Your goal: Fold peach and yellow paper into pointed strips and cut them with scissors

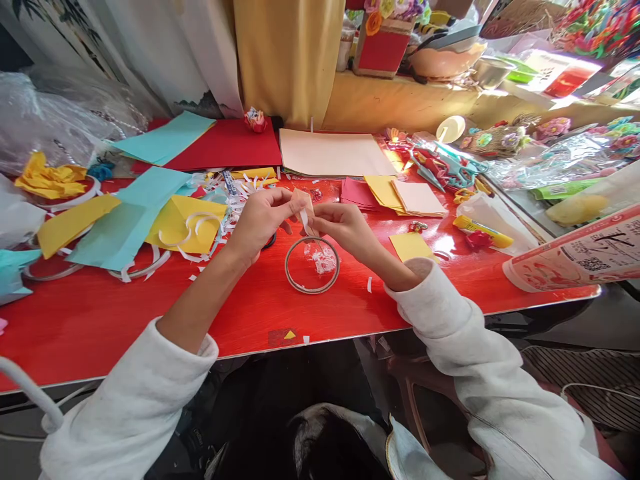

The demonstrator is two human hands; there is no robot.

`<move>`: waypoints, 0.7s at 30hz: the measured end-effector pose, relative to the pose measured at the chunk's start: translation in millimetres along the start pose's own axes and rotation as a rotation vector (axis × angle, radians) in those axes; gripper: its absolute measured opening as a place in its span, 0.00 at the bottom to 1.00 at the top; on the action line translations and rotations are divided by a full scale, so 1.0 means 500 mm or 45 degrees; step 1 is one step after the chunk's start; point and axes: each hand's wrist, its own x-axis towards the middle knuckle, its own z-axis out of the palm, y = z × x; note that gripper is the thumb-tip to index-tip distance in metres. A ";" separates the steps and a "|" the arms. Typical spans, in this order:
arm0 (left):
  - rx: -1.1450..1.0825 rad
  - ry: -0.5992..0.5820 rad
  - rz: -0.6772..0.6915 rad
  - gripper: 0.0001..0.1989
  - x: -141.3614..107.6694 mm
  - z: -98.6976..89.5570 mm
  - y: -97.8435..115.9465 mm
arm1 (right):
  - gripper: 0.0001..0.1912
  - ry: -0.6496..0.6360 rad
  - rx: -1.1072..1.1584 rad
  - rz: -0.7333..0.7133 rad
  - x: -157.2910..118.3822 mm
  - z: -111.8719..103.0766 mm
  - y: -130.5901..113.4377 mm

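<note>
Above the red table (235,327), my left hand (260,223) pinches a small peach-coloured paper piece (301,200) between thumb and fingers. From the other side, my right hand (345,230) grips the same piece, its fingertips close to the left ones. A narrow white strip (305,219) shows at the paper's lower edge; whether it is attached I cannot tell. Just below both hands is a thin round hoop (300,288), with a small clear, crinkled scrap (323,259) visible inside its outline. The fingertips partly cover the paper.
On the left are blue paper sheets (133,213), a yellow sheet (200,230) and white paper curls. Peach sheets (335,150) and smaller yellow squares (383,193) lie behind. Scissors (433,167), a yellow glue tube (483,232) and a large paper cup (575,257) are on the right.
</note>
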 end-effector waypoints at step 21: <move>0.231 0.458 0.165 0.11 0.038 -0.059 -0.055 | 0.25 -0.082 0.276 0.258 -0.005 -0.013 -0.023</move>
